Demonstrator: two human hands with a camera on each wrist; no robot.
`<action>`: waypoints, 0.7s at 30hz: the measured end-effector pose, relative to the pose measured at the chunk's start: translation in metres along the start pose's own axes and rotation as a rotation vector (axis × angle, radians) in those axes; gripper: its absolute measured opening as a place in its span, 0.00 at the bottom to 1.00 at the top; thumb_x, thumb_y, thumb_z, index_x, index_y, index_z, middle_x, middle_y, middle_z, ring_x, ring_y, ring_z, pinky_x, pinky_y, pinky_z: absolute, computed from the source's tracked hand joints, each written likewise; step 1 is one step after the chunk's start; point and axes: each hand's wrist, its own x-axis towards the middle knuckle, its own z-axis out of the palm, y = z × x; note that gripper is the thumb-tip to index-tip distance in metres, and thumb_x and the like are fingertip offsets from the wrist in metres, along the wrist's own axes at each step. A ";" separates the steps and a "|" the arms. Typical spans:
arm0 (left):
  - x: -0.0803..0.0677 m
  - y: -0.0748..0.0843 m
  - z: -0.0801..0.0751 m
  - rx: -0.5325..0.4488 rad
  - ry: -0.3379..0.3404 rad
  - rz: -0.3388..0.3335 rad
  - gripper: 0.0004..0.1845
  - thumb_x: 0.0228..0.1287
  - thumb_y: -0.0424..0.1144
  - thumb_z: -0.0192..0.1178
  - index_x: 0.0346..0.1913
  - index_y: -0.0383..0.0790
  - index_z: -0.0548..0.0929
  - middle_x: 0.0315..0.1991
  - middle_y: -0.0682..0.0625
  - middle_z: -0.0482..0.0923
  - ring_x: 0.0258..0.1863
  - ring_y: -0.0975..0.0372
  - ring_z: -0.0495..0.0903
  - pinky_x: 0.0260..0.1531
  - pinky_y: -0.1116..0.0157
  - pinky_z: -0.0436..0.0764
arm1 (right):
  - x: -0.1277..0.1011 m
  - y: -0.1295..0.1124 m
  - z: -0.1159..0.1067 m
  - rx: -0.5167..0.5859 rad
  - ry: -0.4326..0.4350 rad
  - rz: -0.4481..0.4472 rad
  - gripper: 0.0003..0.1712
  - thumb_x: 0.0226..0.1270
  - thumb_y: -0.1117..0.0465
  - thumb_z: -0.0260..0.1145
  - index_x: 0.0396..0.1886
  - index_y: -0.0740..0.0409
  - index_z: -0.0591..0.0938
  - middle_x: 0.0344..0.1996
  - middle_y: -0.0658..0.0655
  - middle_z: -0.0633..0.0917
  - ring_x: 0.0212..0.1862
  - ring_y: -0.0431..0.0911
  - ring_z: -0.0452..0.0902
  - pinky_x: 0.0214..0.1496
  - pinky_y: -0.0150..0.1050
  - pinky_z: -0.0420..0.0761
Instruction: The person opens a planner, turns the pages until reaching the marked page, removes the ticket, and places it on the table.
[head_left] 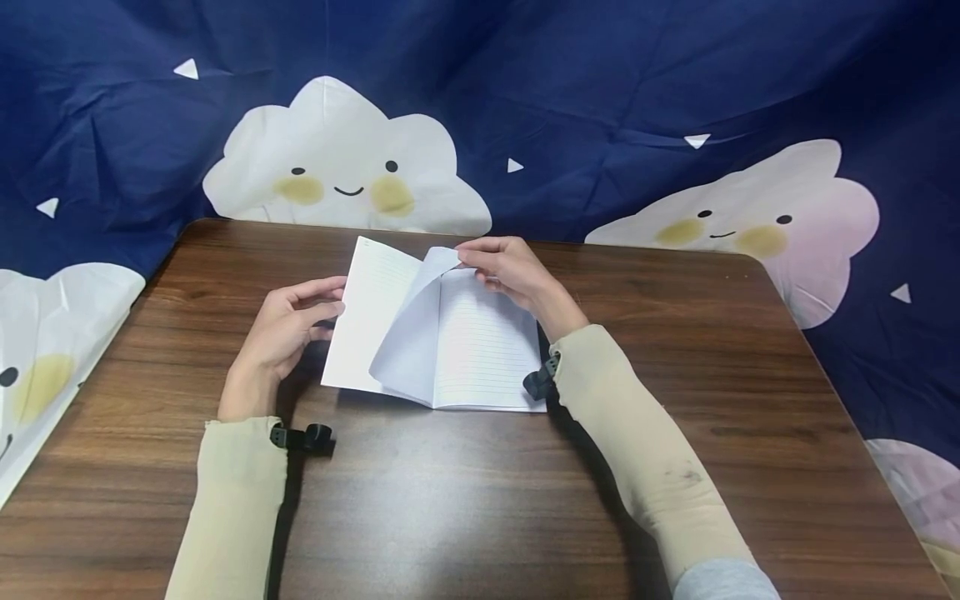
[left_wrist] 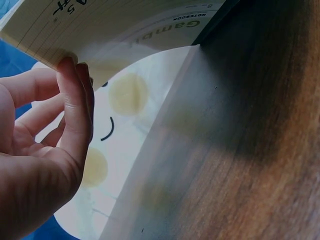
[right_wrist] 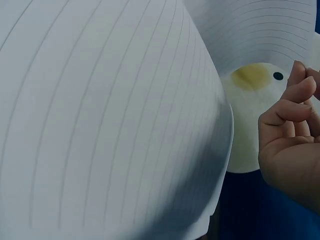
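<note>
Looking down at the wooden table [head_left: 465, 500], I am seeing an open lined notebook [head_left: 480, 350] lying near the middle of it, toward the far edge, with a cloud-print backdrop cloth [head_left: 337, 167] hanging behind. The notebook's spine is running away from me, so its long axis is pointing from the near edge toward the cloth, tilted a little to the right. My left hand [head_left: 288, 329] is curling its fingers round the left edge of the raised left-hand pages and cover (the wrist view is showing the fingertips under that edge). My right hand [head_left: 510, 271] is pinching the top corner of one loose leaf [head_left: 408, 342], which is arching over the spine. To turn it well, I judge I should be keeping the pinch light and at the corner, letting the left hand steady the stack so the sheet is bending without creasing.
</note>
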 end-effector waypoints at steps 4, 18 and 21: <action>0.000 0.000 -0.001 0.005 0.002 -0.005 0.24 0.67 0.23 0.61 0.65 0.22 0.74 0.41 0.49 0.82 0.34 0.63 0.83 0.27 0.68 0.83 | 0.004 0.000 0.006 -0.032 -0.006 0.001 0.13 0.68 0.65 0.70 0.50 0.63 0.87 0.29 0.50 0.85 0.23 0.38 0.70 0.22 0.28 0.65; 0.001 -0.002 0.000 -0.008 0.004 -0.007 0.23 0.67 0.23 0.61 0.64 0.23 0.75 0.42 0.49 0.82 0.36 0.63 0.82 0.27 0.68 0.83 | 0.009 0.000 0.028 -0.098 -0.018 -0.008 0.13 0.67 0.62 0.71 0.50 0.60 0.87 0.32 0.52 0.88 0.22 0.38 0.71 0.23 0.29 0.67; 0.001 -0.002 0.000 -0.017 0.005 -0.004 0.23 0.67 0.23 0.61 0.64 0.24 0.76 0.42 0.49 0.83 0.35 0.63 0.83 0.27 0.68 0.83 | 0.010 -0.002 0.033 -0.109 -0.015 -0.002 0.13 0.67 0.62 0.71 0.50 0.59 0.87 0.32 0.52 0.88 0.23 0.38 0.72 0.23 0.29 0.67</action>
